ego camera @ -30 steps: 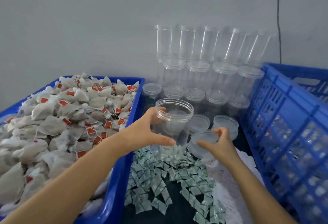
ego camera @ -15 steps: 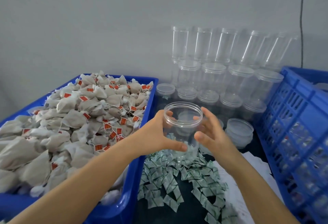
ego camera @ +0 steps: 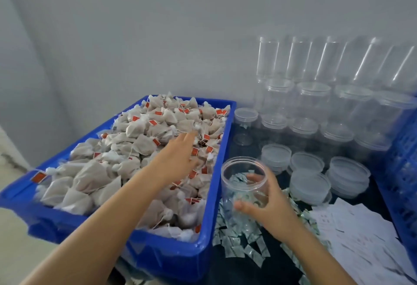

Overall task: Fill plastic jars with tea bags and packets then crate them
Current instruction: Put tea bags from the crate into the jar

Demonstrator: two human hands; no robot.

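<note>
My right hand (ego camera: 268, 203) grips a clear, lidless plastic jar (ego camera: 242, 178), held upright just right of the blue tub (ego camera: 216, 194). The jar looks empty. My left hand (ego camera: 178, 156) stretches flat over the heap of tea bags (ego camera: 135, 149) with red tags that fills the tub, fingers straight and holding nothing. Small green-and-white packets (ego camera: 239, 239) lie scattered on the dark table under the jar.
Stacks of empty clear jars (ego camera: 316, 95) stand against the wall at the back right, with loose lids (ego camera: 309, 183) in front. A blue lattice crate (ego camera: 404, 172) stands at the right edge. White paper slips (ego camera: 361, 235) lie at the lower right.
My left hand let go of the jar and moved left over the tea bags. My right hand took hold of the jar. The view has swung left.
</note>
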